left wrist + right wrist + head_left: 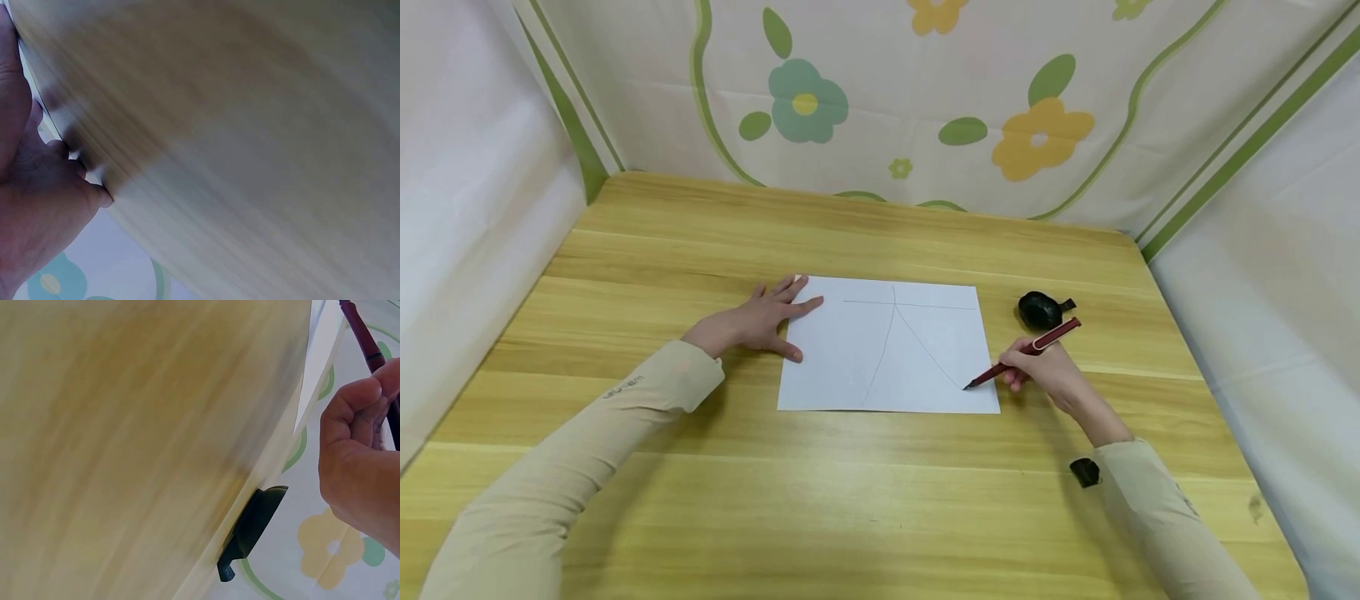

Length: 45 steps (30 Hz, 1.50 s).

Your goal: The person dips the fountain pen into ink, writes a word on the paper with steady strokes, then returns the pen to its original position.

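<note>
A white sheet of paper (835, 358) lies on the wooden table, marked with thin dark lines: a near-level line crossed by a short upright stroke near the top, and two lines spreading downward from the crossing. My left hand (767, 318) rests spread on the sheet's left edge, fingers straight; the left wrist view shows this hand (44, 194) from the side. In my right hand (1041, 367) a dark red pen (1054, 335) is pinched, its tip at the lower end of the right slanting line. The right wrist view shows curled fingers (359, 409) around the pen (361, 328).
A black rounded object with a small tab (1040, 311) sits on the table (850, 500) beyond my right hand. Near the right sleeve lies a small black piece (1084, 472). Flower-printed cloth (880, 100) hangs behind the table, with pale cloth at both sides.
</note>
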Motion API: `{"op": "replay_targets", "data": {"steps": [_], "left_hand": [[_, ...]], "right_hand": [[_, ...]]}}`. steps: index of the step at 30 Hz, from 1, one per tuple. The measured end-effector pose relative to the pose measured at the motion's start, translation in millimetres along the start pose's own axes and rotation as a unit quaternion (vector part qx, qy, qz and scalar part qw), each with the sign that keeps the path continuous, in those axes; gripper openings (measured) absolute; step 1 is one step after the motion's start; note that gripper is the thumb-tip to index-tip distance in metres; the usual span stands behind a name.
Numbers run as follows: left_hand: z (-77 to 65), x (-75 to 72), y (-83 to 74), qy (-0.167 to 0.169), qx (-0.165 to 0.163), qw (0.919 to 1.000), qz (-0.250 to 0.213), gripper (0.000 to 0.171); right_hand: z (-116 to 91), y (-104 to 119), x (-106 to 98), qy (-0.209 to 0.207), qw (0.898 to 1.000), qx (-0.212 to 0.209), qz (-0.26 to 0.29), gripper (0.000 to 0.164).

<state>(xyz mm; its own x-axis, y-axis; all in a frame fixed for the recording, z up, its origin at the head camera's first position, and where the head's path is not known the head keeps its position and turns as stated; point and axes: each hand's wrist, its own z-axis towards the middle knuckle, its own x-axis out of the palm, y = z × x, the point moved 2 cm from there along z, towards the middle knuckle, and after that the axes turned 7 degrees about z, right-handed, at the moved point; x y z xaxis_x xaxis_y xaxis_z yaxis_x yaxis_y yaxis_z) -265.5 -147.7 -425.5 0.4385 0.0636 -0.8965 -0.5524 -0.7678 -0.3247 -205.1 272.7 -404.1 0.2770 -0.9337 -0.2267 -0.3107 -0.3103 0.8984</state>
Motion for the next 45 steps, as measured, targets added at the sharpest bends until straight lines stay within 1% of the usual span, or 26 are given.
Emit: {"op": "replay_targets", "data": {"steps": [4,10,19,25,30,39,45], "left_hand": [[0.5,0.1,0.0,0.000,-0.002,1.0000,0.004,0.100],[0.5,-0.3,-0.6,0.003,-0.002,1.0000,0.005,0.100],[0.1,0.2,-0.8,0.002,-0.001,1.0000,0.002,0.100],[0.0,-0.8,-1.1,0.000,-0.002,1.0000,0.002,0.101],[-0.3,-1.1,-1.7,0.002,-0.003,1.0000,0.001,0.101],[-0.2,-1.2,-1.9,0.004,-0.004,1.0000,-0.007,0.100],[-0.6,-0.9,-1.4,0.005,-0.004,1.0000,-0.006,0.101]], "right_hand": [[0.1,-1.2,-0.7,-0.002,1.000,0.001,0.001,0.018],[0.1,-3.4,-2.6,0.003,1.000,-0.005,-0.004,0.022],[-0.4,-8.7,-6.2,0.001,1.000,0.000,0.000,0.012],[-3.6,-5.0,-6.3,0.004,1.000,0.003,-0.005,0.017],[-4.5,-4.6,-7.5,0.004,1.000,0.010,-0.003,0.014],[-3.0,-6.3,-9.7,0.010,1.000,0.008,-0.008,0.013],[-5.8,-2.4,-10.1,0.011,1.000,0.011,-0.017,0.017]]}}
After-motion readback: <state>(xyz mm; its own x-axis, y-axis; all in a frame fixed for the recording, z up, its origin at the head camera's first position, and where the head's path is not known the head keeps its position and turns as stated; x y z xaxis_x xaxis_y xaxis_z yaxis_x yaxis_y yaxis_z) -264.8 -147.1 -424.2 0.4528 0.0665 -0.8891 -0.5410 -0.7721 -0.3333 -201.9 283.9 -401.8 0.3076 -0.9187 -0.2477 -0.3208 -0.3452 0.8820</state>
